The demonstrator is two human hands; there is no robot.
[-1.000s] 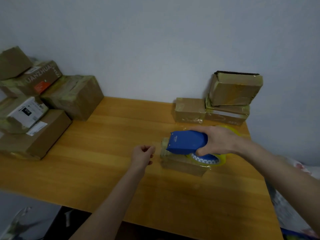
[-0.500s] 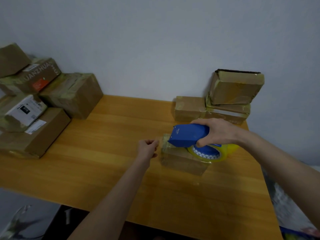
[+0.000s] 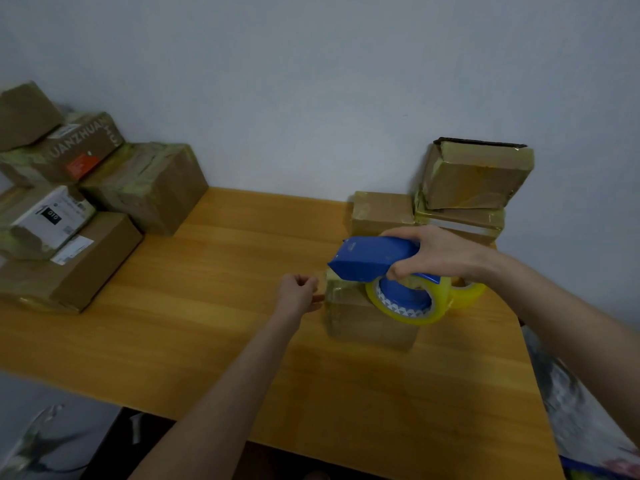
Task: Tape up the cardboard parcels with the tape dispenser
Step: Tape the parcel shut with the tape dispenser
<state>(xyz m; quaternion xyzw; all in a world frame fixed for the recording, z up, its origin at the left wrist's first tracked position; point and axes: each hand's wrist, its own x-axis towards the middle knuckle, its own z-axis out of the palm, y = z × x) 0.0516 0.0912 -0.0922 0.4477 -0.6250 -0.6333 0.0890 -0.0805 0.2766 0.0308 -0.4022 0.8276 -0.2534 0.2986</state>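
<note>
The right hand (image 3: pixel 440 252) grips the dispenser (image 3: pixel 375 259), now lifted and tilted over the parcel (image 3: pixel 363 317) on the surface (image 3: pixel 225 306). The left hand (image 3: pixel 298 293), fingers clenched, has closed in beside the parcel.

Blue tape dispenser (image 3: pixel 372 259); yellowish tape roll (image 3: pixel 412 308), white triangle-patterned core; brown cardboard parcels (image 3: pixel 369 315); orange-wood table (image 3: pixel 214 306).

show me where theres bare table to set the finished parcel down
Bare wood runs through the table middle, between the left pile of boxes and the left hand, and along the near edge. Crowded: the back right corner, with stacked parcels, the parcel being taped and the tape dispenser.
</note>
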